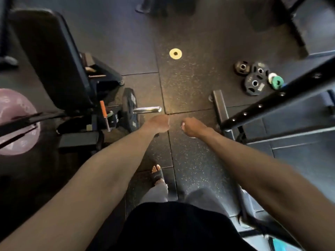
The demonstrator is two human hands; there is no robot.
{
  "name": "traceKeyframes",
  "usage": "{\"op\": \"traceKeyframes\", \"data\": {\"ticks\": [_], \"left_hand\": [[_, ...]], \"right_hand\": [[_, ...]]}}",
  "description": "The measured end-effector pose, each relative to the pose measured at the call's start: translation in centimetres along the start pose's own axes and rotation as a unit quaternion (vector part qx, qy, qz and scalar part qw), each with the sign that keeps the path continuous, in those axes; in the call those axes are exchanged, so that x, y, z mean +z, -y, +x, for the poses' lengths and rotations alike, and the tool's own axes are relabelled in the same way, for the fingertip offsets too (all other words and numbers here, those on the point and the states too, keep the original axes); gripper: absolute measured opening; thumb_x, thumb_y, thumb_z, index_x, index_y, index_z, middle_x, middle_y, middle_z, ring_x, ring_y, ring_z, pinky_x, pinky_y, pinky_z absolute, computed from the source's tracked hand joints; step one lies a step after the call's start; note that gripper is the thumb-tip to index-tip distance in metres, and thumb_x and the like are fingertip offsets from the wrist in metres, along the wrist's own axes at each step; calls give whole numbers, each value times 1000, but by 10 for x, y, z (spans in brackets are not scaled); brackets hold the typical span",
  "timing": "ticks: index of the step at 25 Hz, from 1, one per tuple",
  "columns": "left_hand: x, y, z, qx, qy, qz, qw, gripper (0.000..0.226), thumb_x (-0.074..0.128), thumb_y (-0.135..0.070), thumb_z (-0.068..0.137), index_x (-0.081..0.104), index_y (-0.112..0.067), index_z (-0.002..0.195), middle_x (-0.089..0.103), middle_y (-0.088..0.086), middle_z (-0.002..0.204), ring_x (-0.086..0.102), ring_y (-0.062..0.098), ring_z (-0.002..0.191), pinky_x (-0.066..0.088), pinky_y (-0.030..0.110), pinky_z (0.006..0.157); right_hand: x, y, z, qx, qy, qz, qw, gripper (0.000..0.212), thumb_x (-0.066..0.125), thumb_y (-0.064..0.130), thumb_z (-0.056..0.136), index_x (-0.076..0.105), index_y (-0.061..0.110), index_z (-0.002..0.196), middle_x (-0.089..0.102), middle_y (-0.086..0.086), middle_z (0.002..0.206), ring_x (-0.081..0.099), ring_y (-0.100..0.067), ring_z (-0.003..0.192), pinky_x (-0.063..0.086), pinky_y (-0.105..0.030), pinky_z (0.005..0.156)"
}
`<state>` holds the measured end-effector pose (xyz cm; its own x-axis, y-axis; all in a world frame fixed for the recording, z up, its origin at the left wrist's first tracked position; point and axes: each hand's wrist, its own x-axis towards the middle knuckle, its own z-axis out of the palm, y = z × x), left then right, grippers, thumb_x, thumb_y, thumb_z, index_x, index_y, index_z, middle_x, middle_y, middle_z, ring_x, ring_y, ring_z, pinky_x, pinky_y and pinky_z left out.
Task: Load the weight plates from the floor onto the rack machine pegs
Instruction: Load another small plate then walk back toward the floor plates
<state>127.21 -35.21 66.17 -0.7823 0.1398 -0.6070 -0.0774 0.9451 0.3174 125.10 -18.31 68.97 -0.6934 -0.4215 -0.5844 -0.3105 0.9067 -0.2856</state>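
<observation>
On the gym floor the black plates lie piled well apart from our left hand and right hand, both curled and empty; they look heavy and rigid, so we'd grip their rim slots.

One head-worn wide-angle view looks steeply down past outstretched forearms at the floor.

Rough, matt black rubber floor tiles, flecked with pale specks, fill the view. At nine o'clock from centre, a glossy chrome metal peg carries a dull black weight plate. At two o'clock lie matt black rubber-coated grip plates with shiny metal bores. At three o'clock runs a semi-gloss black painted steel beam. At ten o'clock sits a smooth black vinyl-looking seat pad.
</observation>
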Motion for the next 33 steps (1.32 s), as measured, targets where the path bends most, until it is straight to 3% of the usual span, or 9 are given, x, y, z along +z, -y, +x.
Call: {"op": "traceKeyframes", "data": {"ticks": [3,7,9,12,16,20,24,28,33], "left_hand": [[-10,39,22,-52,7,-77,996,17,46,-16,95,57,-12,83,67,13,95,59,26,80,49,38,75],[-29,66,76,-94,37,-133,986,20,47,-16,93,63,-6,91,67,21,98,65,37,93,52,43,80],[-46,71,116,-95,48,-139,985,27,44,-14,96,64,3,103,65,27,103,64,40,97,52,44,77],[-78,75,185,-110,62,-164,978,26,45,-12,98,67,1,102,68,17,98,65,31,94,47,35,70],[-121,85,287,-139,45,-220,965,22,49,-15,98,68,-4,102,69,14,106,64,30,101,52,39,89],[-169,106,375,-143,43,-236,960,20,47,-16,99,66,-10,105,67,11,113,61,30,105,50,39,91],[-219,144,475,-154,49,-206,965,30,41,-18,101,62,-4,117,58,17,129,55,35,120,46,43,94],[-259,183,580,-147,57,-205,966,25,42,-15,99,66,-5,101,61,8,95,61,25,95,50,40,79],[-284,214,694,-140,78,-194,968,17,44,-18,99,52,-18,84,64,8,93,60,24,84,46,35,71]], "right_hand": [[-6,19,48,-30,33,11,999,23,49,7,96,70,4,107,69,-8,104,65,-24,97,42,-28,77],[-22,12,123,-42,93,6,995,25,46,8,95,70,1,102,70,-19,109,66,-34,100,40,-27,73],[-38,-2,168,-48,111,4,993,28,44,10,97,68,-2,105,69,-22,112,65,-37,102,45,-31,78],[-67,-30,240,-34,130,35,990,28,45,9,97,69,0,108,71,-19,112,67,-33,98,52,-37,86],[-113,-69,342,-13,156,47,987,29,44,9,99,70,-2,103,71,-20,108,67,-32,96,53,-36,86],[-159,-90,428,7,170,51,984,28,43,9,100,68,-4,100,71,-19,103,63,-29,90,44,-31,80],[-193,-103,525,42,159,76,984,29,41,13,101,67,0,104,71,-19,103,66,-34,93,53,-39,86],[-215,-121,627,98,143,119,978,31,40,16,105,66,1,107,71,-16,103,68,-31,90,53,-36,85],[-230,-133,739,141,112,146,973,34,37,19,103,65,-1,105,69,-23,105,67,-37,94,49,-37,79]]}}
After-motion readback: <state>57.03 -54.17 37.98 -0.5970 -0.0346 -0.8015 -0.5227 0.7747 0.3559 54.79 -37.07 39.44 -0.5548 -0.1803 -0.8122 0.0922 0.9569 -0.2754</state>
